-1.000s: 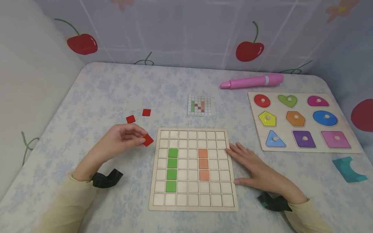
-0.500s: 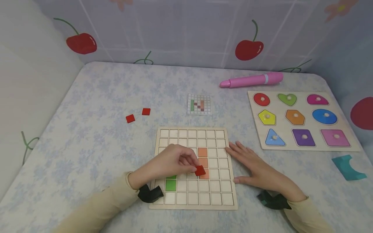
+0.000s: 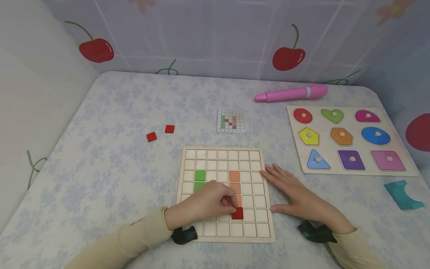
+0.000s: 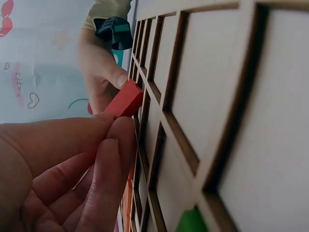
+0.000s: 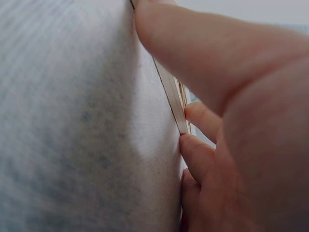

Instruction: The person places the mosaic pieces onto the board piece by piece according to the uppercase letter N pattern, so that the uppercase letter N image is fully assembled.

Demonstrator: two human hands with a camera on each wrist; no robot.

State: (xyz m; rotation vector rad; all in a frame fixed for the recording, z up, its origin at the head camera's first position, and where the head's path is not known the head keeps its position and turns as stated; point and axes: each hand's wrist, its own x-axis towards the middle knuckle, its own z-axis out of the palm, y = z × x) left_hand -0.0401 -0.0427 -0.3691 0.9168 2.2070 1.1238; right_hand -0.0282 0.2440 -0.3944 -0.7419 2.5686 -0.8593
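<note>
A wooden grid board [image 3: 223, 240] lies in front of me. Between thumb and fingers, my left hand [image 3: 209, 201] pinches a red square tile [image 3: 237, 214] over the cell just below the orange tiles [image 3: 234, 176]. The left wrist view shows that red tile [image 4: 126, 99] tilted, one end close to the grid's dividers. Green tiles [image 3: 200, 175] form a column on the left, partly hidden behind the left hand. My right hand [image 3: 297, 192] rests beside the board with spread fingers, its thumb and fingertips touching the board's right edge [image 5: 166, 84].
Two loose red tiles [image 3: 169, 129] lie behind the board to the left. A small pattern card [image 3: 230, 120] is behind the board, with a pink pen-shaped object [image 3: 291, 93] farther back. At right are a knobbed shape puzzle [image 3: 300, 144] and a teal piece [image 3: 403, 195].
My left hand has carried the red tile from left of the board rightward and toward me, to the cell below the orange tiles. The right hand has stayed at the board's edge.
</note>
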